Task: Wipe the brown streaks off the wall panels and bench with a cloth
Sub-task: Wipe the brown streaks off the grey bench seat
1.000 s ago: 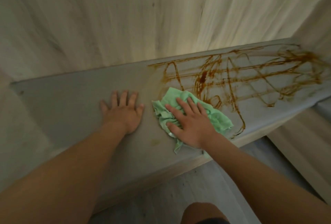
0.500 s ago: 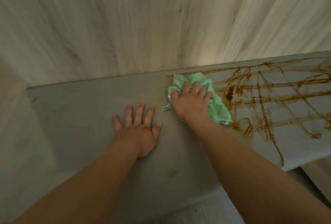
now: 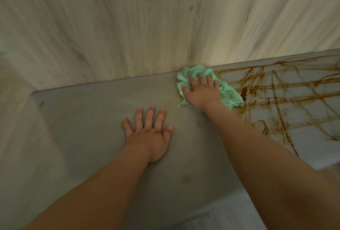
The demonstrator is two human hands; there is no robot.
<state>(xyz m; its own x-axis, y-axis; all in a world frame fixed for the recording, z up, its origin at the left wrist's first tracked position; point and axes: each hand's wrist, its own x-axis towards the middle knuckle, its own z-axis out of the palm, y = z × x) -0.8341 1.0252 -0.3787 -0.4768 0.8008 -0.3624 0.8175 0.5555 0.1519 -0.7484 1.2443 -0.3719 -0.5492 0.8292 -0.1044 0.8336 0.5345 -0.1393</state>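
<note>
Right hand (image 3: 201,92): palm down on the green cloth (image 3: 230,94), fingers extended and slightly spread, pressing the fabric flat rather than gripping it.

Cloth: crumpled, lying on the grey bench (image 3: 82,119) at its rear edge, with its far folds touching the base of the wall panels (image 3: 128,27). Its right edge meets the left limit of the brown streaks (image 3: 276,91).

Streaks: a dense tangle of crossing lines covers the bench surface to the right of the cloth and runs out of view at the right edge. A darker blot sits just beside the cloth.

Left hand (image 3: 150,134): flat on the bench, fingers straight and spread, holding nothing; well apart from the cloth.

Bench left of the cloth shows only two faint marks, one near the far left corner and one near the front edge

Wall panels in view: pale wood grain
</note>
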